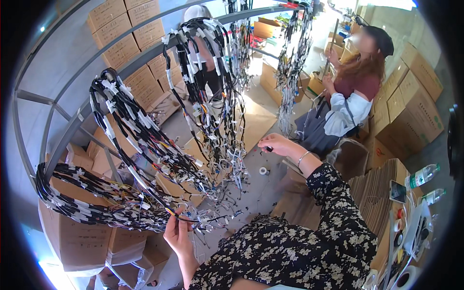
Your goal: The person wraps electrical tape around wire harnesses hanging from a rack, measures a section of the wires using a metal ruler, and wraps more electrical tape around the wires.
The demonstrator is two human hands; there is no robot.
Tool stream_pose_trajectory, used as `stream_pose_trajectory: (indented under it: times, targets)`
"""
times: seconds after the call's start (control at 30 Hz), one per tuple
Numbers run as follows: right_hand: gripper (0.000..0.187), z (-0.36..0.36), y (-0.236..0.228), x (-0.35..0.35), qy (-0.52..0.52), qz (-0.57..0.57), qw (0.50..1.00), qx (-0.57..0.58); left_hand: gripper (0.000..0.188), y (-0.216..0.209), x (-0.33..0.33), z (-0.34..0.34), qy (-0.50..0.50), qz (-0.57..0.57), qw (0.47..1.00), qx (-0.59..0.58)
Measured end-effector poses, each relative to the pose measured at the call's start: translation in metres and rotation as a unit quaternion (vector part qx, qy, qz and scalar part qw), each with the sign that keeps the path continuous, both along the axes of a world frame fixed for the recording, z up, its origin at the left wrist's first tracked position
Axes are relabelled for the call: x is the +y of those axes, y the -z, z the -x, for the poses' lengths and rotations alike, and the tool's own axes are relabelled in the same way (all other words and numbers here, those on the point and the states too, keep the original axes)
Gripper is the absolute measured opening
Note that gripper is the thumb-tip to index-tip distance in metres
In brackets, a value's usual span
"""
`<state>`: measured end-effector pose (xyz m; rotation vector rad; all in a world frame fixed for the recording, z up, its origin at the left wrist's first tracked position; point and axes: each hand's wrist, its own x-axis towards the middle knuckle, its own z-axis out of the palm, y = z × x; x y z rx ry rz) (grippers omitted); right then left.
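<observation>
Thick bundles of black-and-white taped wire harnesses (140, 125) hang over a grey metal rail. My left hand (178, 233) pinches one wire harness (166, 208) near its lower end, where thin coloured wires and small connectors fan out. Held out to the right, my right hand (278, 144) has its fingers curled together. A small dark piece (269, 149) shows at those fingertips, too small to name. That hand is apart from the hanging harness bundle (208, 87) on its left.
The metal rack (36, 96) curves along the left. Cardboard cartons (72, 237) stand below it. A person (355, 87) in a dark cap works at the upper right; another stands behind the harnesses. Flattened cardboard (367, 203), bottles (423, 176), a phone (398, 192) and tape rolls lie at right.
</observation>
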<state>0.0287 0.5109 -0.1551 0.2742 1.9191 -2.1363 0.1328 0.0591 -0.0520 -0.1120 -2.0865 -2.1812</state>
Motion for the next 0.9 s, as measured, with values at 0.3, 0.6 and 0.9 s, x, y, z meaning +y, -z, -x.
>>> stream_pose_trajectory:
  times: [0.3, 0.6, 0.9]
  targets:
    - [0.024, -0.006, -0.003, -0.004, 0.008, -0.076, 0.996, -0.035, 0.025, 0.001, 0.000, 0.001, -0.014, 0.005, 1.000, 0.000]
    - [0.023, -0.026, -0.009, -0.011, -0.005, 0.085, 0.992, -0.095, 0.019, 0.007, 0.007, 0.006, -0.016, 0.005, 1.000, -0.001]
    - [0.050, -0.064, -0.079, -0.129, -0.142, 0.056, 0.981, 0.121, 0.031, -0.008, 0.019, 0.018, 0.093, -0.060, 0.988, -0.109]
